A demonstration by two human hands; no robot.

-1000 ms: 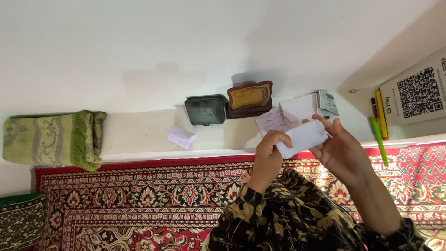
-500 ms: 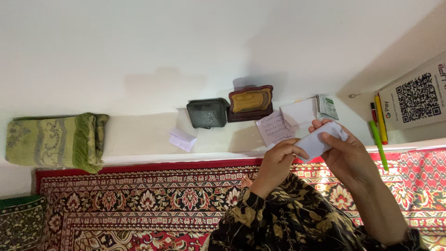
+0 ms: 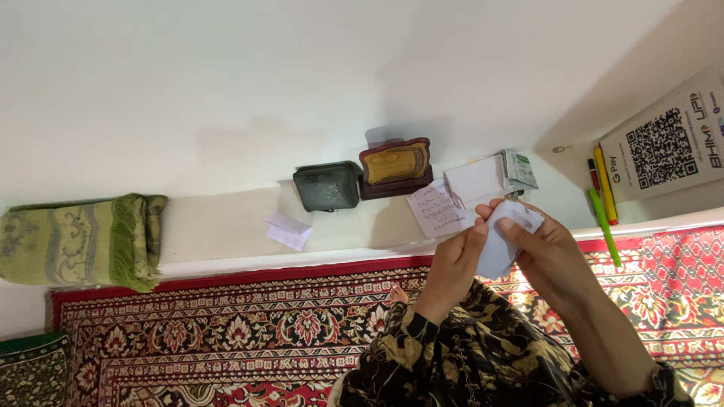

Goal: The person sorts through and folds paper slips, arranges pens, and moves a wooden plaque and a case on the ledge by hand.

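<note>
— White floor [image 3: 226, 226] and a white wall are being seen beyond a red patterned carpet [image 3: 226, 332], aren't they? What is being shown at the left?

— A folded green cloth [image 3: 79, 237] is being kept on the floor there. Further right, a small folded paper slip [image 3: 288, 230] is lying alone, then a dark green case [image 3: 326, 186] and a brown stand [image 3: 395, 167] are being propped against the wall, touching each other.

— And the hands?

— A white folded paper [image 3: 501, 241] is being gripped above the carpet's edge: the left hand [image 3: 452, 267] is closed on its left side, the right hand [image 3: 547, 252] is pinched over its top. A written note [image 3: 436, 213] is lying just behind it.

— At the far right?

— Green, yellow and dark pens [image 3: 603, 200] are being kept beside a printed card [image 3: 667, 147].
</note>
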